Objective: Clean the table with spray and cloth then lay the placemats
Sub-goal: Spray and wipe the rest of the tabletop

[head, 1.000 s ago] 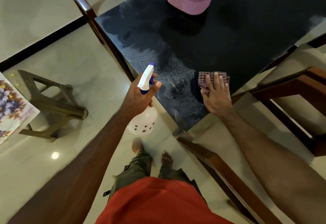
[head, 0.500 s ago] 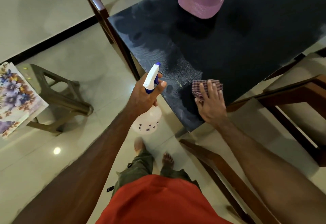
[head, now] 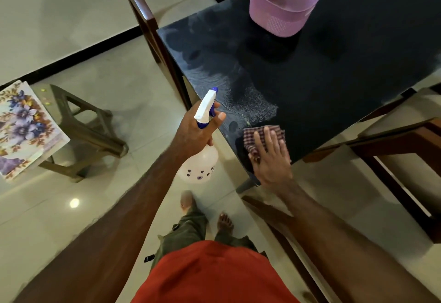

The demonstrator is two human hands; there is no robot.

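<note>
The left hand [head: 193,133] is wrapped around the neck of a spray bottle [head: 199,164]. It holds the bottle up in the air just beside the near corner of the dark worktop [head: 334,83]. The white and blue spray head [head: 205,107] sticks up above the fingers and points at the worktop.

The right hand [head: 270,159] lies flat with straight fingers on a checked cloth [head: 259,135]. It presses the cloth down on the near corner of the worktop. The cloth peeks out past the fingertips. The two hands are near each other, with the worktop's edge between them.

Tiny wet drops and smears show on the worktop just past the cloth. A pink basket [head: 282,4] stands farther back on the worktop, well apart from both hands.

The flowered placemats [head: 22,128] lie on a brown stool [head: 83,133] on the floor, far off to the left of the left hand. Wooden chairs [head: 391,140] stand around the worktop.
</note>
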